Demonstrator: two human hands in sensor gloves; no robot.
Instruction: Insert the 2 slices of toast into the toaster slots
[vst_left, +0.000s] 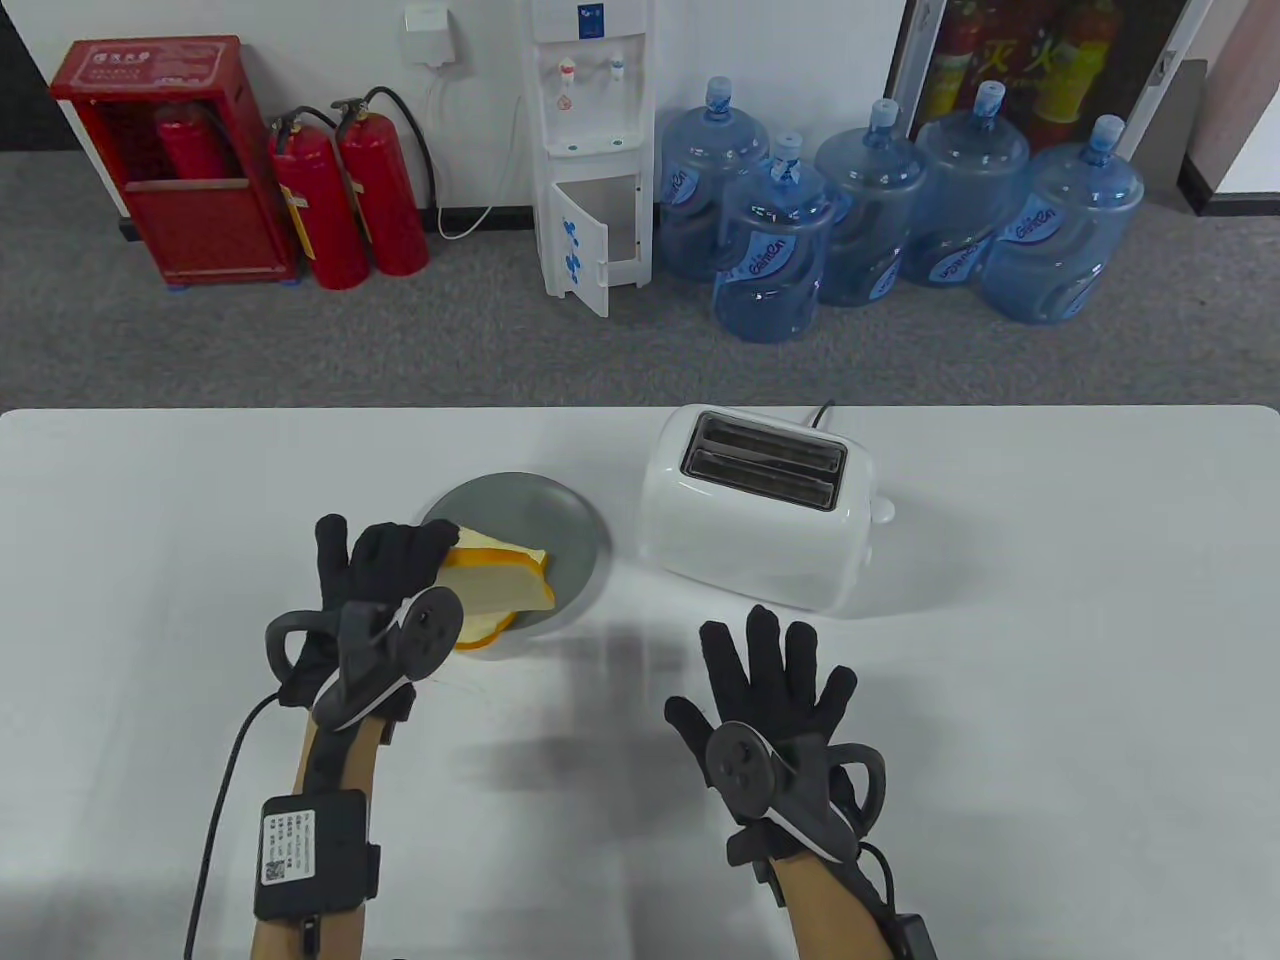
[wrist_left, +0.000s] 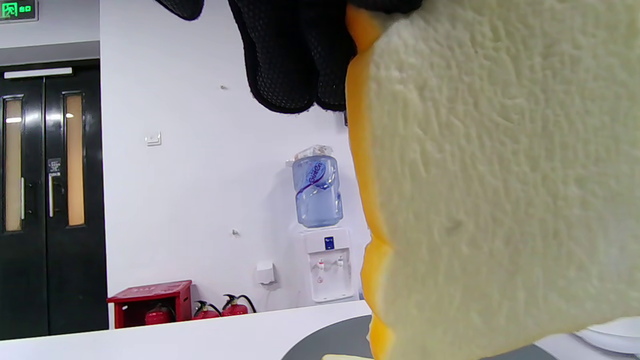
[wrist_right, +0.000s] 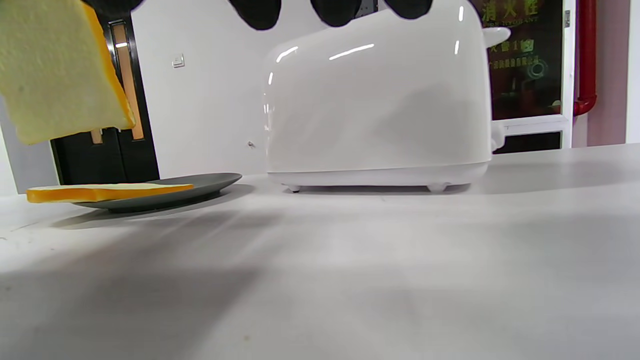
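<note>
My left hand (vst_left: 400, 560) grips a slice of toast (vst_left: 505, 585) by its edge and holds it lifted above the grey plate (vst_left: 560, 520). That pale slice with its orange crust (wrist_left: 495, 175) fills the left wrist view and hangs at the upper left of the right wrist view (wrist_right: 55, 70). A second slice (wrist_right: 107, 191) lies flat on the plate (wrist_right: 200, 185), its edge (vst_left: 480, 638) showing under the lifted one. The white toaster (vst_left: 760, 505) stands right of the plate with both slots empty. My right hand (vst_left: 775, 680) hovers with fingers spread in front of the toaster, holding nothing.
The toaster's lever knob (vst_left: 882, 510) sticks out on its right end and a black cord (vst_left: 822, 412) runs off behind it. Beyond the table's far edge stand several water bottles (vst_left: 880, 220), a water dispenser (vst_left: 590, 150) and fire extinguishers (vst_left: 350, 200).
</note>
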